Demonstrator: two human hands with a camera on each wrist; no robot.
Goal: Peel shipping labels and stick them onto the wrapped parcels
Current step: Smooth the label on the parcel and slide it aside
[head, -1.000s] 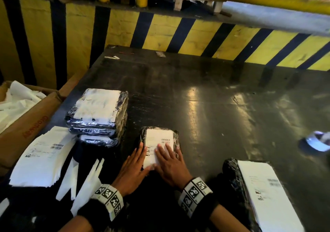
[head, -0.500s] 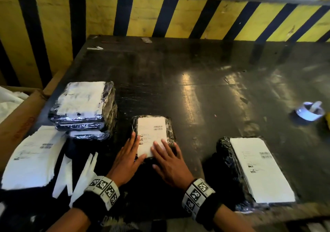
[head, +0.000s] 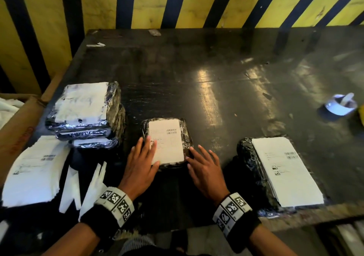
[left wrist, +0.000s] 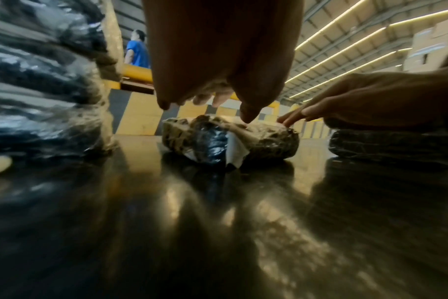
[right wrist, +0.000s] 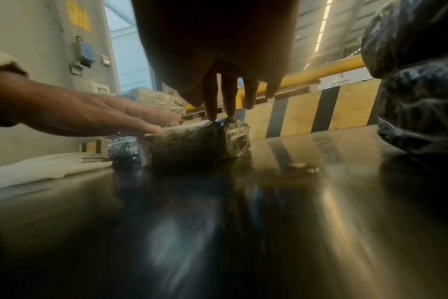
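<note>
A small parcel (head: 186, 135) wrapped in black film lies on the dark table with a white shipping label (head: 167, 141) stuck on top. My left hand (head: 141, 161) lies flat, its straight fingers pressing the label's left edge. At the parcel's near right corner my right hand (head: 204, 167) is spread, fingertips touching the wrap. The left wrist view shows the parcel (left wrist: 230, 139) from its near end; the right wrist view shows it (right wrist: 197, 141) under both hands' fingertips. A sheaf of loose labels (head: 33, 169) lies at the left.
A stack of labelled parcels (head: 84, 113) stands left of the small one. A larger labelled parcel (head: 283, 171) lies at the right, near the table's front edge. White backing strips (head: 94, 184) lie by my left wrist. A tape roll (head: 338, 106) sits far right; a cardboard box (head: 17, 129) far left.
My right hand has slid off the label to the parcel's near right corner. The left hand stays on the label's left edge. The head view has tilted down.
</note>
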